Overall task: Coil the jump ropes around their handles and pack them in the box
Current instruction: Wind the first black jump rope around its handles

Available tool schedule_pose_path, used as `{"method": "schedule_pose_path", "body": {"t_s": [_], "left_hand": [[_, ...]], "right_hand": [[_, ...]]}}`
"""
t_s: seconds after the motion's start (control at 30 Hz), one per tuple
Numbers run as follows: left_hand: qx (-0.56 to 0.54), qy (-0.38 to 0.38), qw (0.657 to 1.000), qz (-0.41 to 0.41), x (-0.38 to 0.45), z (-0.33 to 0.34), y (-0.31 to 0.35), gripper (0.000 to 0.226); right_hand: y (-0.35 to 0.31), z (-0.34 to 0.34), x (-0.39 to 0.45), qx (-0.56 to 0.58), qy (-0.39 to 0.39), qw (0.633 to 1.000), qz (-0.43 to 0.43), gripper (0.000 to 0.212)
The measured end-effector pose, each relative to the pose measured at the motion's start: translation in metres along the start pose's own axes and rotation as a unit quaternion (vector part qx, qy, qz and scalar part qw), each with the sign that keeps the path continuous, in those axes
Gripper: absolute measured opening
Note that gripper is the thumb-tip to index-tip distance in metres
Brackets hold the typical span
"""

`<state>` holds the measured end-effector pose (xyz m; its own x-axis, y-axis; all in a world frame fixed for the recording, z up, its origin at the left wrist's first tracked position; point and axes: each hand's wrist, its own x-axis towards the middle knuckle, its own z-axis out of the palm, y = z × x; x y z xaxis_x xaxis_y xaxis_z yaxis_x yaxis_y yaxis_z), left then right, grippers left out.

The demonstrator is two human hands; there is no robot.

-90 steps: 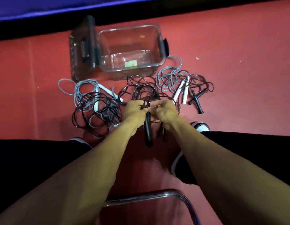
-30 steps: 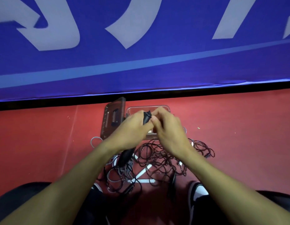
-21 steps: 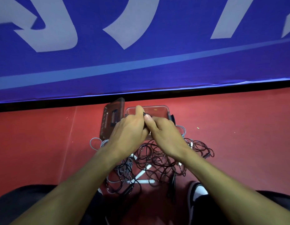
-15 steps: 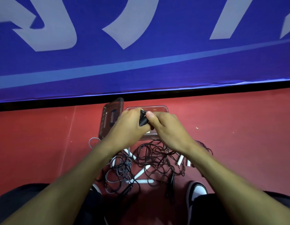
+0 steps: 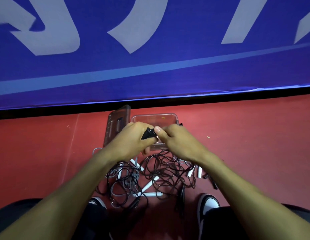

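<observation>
- Left hand [image 5: 131, 141] curled round a black handle [image 5: 148, 133], handle tip poking out between thumb and fingers.
- Right hand [image 5: 175, 141] meets the left, thumb [image 5: 159, 131] pressed at the handle tip, fingers curled in a pinch; whether it pinches the handle or the rope can't be made out.
- Both hands are raised over the near edge of the box [image 5: 169, 116], which is clear plastic, open, on the red floor [image 5: 46, 144].
- Lid [image 5: 116, 125] stands tilted just left of the box, touching it.
- Black rope [image 5: 166, 170] hangs in loose loops below the hands, tangled on the floor.
- Grey rope [image 5: 126, 181] with white handles [image 5: 151, 194] lies left of and under the black loops, mixed in.
- More white handles [image 5: 195, 172] and a black one [image 5: 212, 182] lie by the right forearm, partly hidden.
- Another black handle [image 5: 182, 193] lies near the right shoe [image 5: 208, 203].
- Left shoe [image 5: 97, 202] near the grey rope.
- Blue banner [image 5: 150, 58] with pale lettering runs behind the box.
</observation>
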<state>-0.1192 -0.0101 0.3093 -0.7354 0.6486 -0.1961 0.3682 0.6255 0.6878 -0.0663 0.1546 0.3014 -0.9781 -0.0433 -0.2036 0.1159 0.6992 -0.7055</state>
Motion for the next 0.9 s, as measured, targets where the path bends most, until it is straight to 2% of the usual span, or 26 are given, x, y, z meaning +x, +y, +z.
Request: {"method": "schedule_pose_path", "body": {"t_s": [0.1,0.2,0.3,0.37,0.43,0.6,0.63,0.7,0.77,0.8,0.9], "left_hand": [[0.141,0.055,0.988,0.004,0.000,0.012,-0.003,0.017],[0.181,0.095,0.979,0.024,0.000,0.020,0.000,0.015],[0.119,0.055,0.991,0.028,0.001,0.025,0.002,0.017],[0.049,0.012,0.999,0.002,0.003,0.025,0.005,0.018],[-0.031,-0.010,0.999,-0.016,0.003,0.018,0.009,0.016],[-0.181,-0.068,0.981,0.017,0.002,-0.002,0.008,0.011],[-0.216,-0.069,0.974,0.019,0.001,-0.002,0.007,0.008],[-0.253,-0.065,0.965,0.019,0.001,0.004,0.005,0.005],[-0.201,-0.036,0.979,0.028,0.002,0.011,0.005,0.005],[-0.173,-0.011,0.984,0.035,0.004,0.016,0.003,0.007],[-0.045,0.048,0.998,0.023,0.002,0.023,0.004,0.007]], "right_hand": [[-0.008,0.008,-0.006,0.025,-0.006,0.999,0.034,0.066],[-0.005,0.011,-0.004,0.109,0.012,0.991,0.080,0.062],[0.000,0.007,0.004,0.142,0.020,0.985,0.097,0.051],[0.003,0.002,0.007,0.141,0.018,0.987,0.070,0.045],[0.005,-0.003,0.006,0.159,0.011,0.987,0.036,0.048],[0.001,-0.013,0.002,0.223,0.008,0.975,-0.008,0.053],[0.001,-0.013,0.002,0.220,0.012,0.975,-0.016,0.054],[0.003,-0.010,0.003,0.130,0.044,0.990,-0.013,0.059],[0.004,-0.006,0.000,0.014,0.088,0.996,0.018,0.066],[0.004,-0.003,0.000,0.006,0.093,0.995,0.031,0.068],[0.000,0.003,0.000,0.137,0.030,0.986,0.088,0.070]]}}
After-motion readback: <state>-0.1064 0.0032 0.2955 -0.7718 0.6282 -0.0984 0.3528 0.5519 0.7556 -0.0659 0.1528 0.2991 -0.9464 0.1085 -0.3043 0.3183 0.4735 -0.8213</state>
